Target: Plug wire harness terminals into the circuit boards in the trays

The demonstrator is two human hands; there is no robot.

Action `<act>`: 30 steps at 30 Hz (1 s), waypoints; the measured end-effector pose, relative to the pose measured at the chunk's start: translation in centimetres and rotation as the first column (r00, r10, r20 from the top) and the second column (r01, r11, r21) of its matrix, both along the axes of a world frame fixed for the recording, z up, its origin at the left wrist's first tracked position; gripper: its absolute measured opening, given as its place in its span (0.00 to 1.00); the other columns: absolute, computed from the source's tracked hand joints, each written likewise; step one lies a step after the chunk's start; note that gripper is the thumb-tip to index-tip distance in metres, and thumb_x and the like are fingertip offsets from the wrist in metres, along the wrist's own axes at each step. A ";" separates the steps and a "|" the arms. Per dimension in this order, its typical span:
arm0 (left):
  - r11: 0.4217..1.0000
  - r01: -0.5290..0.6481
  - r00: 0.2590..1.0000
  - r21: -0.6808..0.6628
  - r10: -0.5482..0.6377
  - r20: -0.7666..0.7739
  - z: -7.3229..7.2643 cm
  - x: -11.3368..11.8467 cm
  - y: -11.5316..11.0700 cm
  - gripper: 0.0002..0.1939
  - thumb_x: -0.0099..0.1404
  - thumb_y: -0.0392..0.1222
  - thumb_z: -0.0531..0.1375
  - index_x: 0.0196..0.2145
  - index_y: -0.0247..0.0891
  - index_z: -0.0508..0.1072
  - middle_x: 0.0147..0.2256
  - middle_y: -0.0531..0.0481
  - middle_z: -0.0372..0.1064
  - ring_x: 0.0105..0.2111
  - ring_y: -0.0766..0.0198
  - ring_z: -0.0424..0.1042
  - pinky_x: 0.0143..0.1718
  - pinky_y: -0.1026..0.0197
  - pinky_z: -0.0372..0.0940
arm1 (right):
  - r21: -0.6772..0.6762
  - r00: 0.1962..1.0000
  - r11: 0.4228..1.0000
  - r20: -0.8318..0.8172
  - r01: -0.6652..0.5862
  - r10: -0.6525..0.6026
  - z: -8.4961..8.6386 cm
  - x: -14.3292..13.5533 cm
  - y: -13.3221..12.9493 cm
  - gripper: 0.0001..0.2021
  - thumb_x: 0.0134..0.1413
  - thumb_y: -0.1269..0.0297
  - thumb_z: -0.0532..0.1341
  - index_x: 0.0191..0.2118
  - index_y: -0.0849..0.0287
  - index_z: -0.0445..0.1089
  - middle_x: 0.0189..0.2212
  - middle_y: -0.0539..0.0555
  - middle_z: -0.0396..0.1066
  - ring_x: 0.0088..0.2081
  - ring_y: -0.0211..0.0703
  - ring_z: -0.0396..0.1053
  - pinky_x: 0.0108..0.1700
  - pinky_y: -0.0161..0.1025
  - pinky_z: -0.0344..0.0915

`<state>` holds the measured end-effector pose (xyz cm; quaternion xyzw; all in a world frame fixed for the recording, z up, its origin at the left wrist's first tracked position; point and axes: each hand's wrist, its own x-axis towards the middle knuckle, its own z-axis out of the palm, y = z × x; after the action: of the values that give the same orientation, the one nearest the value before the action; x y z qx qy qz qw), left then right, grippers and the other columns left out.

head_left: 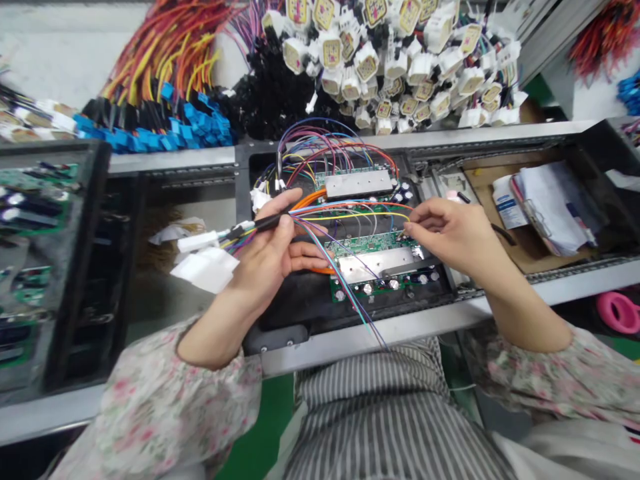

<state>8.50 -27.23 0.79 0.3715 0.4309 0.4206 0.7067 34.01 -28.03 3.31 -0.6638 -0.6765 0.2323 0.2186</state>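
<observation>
My left hand [270,250] is closed round the black-sleeved part of a wire harness [273,222], thumb on top. White connectors and a white label [206,269] stick out to its left. From the sleeve, loose wires in orange, yellow, blue and purple fan out to the right. My right hand [445,230] pinches the ends of a yellow and a red wire [370,215] between thumb and fingers. Below the hands lies a green circuit board [333,290] with a silver heat sink. Behind it a second circuit board [360,183] has many wires rising from it. Both sit in a black tray [300,313].
Bundles of wires with blue connectors [160,130] and a heap of white connectors [385,67] fill the back shelf. To the left stands another tray with circuit boards [40,213]. On the right, a bottle [510,203] and a clipboard with papers [553,207] lie in a box.
</observation>
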 end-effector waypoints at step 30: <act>0.999 -0.021 0.999 -0.028 0.020 -0.031 0.0 0.0 0.1 0.16 0.69 0.44 0.53 0.53 0.42 0.61 0.32 0.50 0.77 0.24 0.65 0.77 0.28 0.61 0.75 | 0.003 0.917 0.922 0.106 -0.387 0.384 0.8 -3.2 -0.5 0.06 0.53 0.68 0.60 0.26 0.58 0.71 0.22 0.49 0.72 0.24 0.36 0.67 0.28 0.35 0.61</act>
<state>8.51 -27.14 0.75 0.3633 0.4515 0.4158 0.7009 30.83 -28.52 4.12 -0.5260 -0.8070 0.2281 0.1414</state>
